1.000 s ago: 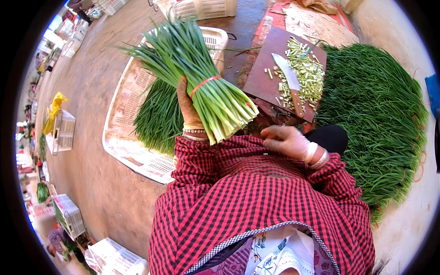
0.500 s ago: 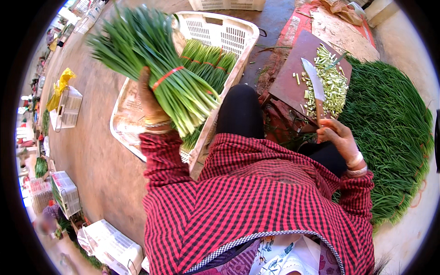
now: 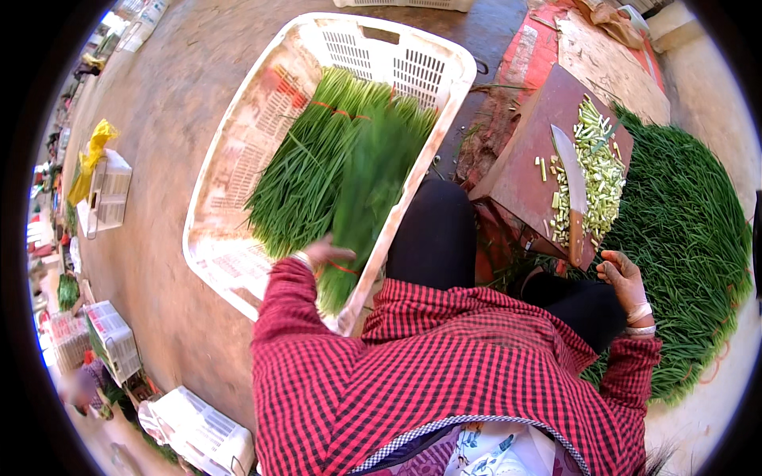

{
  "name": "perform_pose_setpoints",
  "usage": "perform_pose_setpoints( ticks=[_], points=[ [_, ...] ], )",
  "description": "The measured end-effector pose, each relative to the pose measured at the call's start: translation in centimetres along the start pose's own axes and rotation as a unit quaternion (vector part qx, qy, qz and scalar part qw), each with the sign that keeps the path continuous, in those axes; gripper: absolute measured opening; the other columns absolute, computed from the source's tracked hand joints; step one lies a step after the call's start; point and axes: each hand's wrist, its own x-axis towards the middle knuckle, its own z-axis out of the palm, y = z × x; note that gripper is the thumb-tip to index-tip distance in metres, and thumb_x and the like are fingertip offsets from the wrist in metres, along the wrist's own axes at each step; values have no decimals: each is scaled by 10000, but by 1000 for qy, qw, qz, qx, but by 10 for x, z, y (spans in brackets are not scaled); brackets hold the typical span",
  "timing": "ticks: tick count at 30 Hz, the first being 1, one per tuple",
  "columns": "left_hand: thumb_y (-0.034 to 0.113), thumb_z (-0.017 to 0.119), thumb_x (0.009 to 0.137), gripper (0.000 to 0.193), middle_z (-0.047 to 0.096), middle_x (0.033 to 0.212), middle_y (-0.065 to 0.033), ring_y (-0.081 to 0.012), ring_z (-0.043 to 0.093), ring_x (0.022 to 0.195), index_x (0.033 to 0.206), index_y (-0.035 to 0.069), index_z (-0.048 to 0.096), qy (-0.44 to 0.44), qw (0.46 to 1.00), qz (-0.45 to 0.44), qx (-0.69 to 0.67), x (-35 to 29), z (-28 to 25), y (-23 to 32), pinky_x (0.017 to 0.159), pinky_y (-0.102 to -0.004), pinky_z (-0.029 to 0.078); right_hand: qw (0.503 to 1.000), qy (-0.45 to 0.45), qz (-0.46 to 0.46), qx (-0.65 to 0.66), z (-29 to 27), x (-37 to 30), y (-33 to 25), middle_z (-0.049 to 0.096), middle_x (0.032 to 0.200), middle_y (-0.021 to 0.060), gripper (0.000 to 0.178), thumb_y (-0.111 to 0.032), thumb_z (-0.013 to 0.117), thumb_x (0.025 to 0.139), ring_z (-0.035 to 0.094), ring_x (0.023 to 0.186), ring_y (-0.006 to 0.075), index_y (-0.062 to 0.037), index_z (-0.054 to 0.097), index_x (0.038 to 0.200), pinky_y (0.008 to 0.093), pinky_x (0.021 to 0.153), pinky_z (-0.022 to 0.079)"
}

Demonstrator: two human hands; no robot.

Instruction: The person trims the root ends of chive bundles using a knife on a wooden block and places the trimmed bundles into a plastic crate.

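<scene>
My left hand (image 3: 324, 252) is at the near end of a white plastic crate (image 3: 226, 147), fingers stretched against a banded bundle of garlic chives (image 3: 365, 198). Motion blurs the bundle's green leaves; its pale cut ends and red band lie toward me. Beside it in the crate are several more chive bundles (image 3: 298, 174), their leaf ends toward me. On a brown board (image 3: 528, 147) rests a knife (image 3: 573, 182), its wooden handle near me, by a heap of chopped pale stalks (image 3: 599, 174). My right hand (image 3: 623, 279) hovers just right of the handle, fingers loosely bent, holding nothing.
A large pile of green chives (image 3: 683, 246) spreads at the right by the wall. A red sheet with cardboard (image 3: 603, 59) lies behind the board. Several white crates, one with a yellow bag (image 3: 97, 155), stand on the floor at the left.
My left hand has lowered the chive bundle into the crate and turned it, leaves pointing away. My right hand has let go of the knife, which now lies on the board.
</scene>
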Motion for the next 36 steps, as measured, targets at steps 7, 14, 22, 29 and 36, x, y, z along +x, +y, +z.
perform_pose_setpoints(
  ticks=[7,14,22,29,36],
  points=[
    [545,769,783,898,594,1350,-205,-322,566,1255,1395,-41,471,81,902,-84,415,1,15,34,1080,-398,413,1000,4,19,-4,-1,16,-5,657,1037,41,339,-132,655,957,630,931,115,30,590,1249,261,829,523],
    [506,631,881,841,392,1509,-187,-352,406,1372,1522,65,313,317,733,245,550,6,70,78,1103,-470,358,996,-6,8,-84,11,25,-7,667,1027,31,347,-129,668,941,610,914,97,23,604,1247,252,825,504],
    [520,547,936,789,297,1582,-145,-303,287,1457,1546,97,283,300,737,232,559,98,91,67,1194,-538,157,985,91,38,-143,-25,7,-10,670,1037,38,345,-114,651,947,602,899,104,24,605,1260,254,826,504],
    [335,642,921,258,688,1074,-115,-320,637,994,952,98,739,426,780,342,305,115,47,139,892,-450,481,987,67,54,-135,-9,26,-4,647,1007,30,349,-107,661,945,581,884,99,20,604,1264,249,832,494],
    [472,734,805,451,633,1208,-92,-294,604,1122,1102,134,715,435,816,183,334,186,20,189,919,-426,495,984,56,70,-153,-6,39,-8,646,1004,21,353,-116,660,949,576,877,89,19,601,1270,245,836,493]
  ],
)
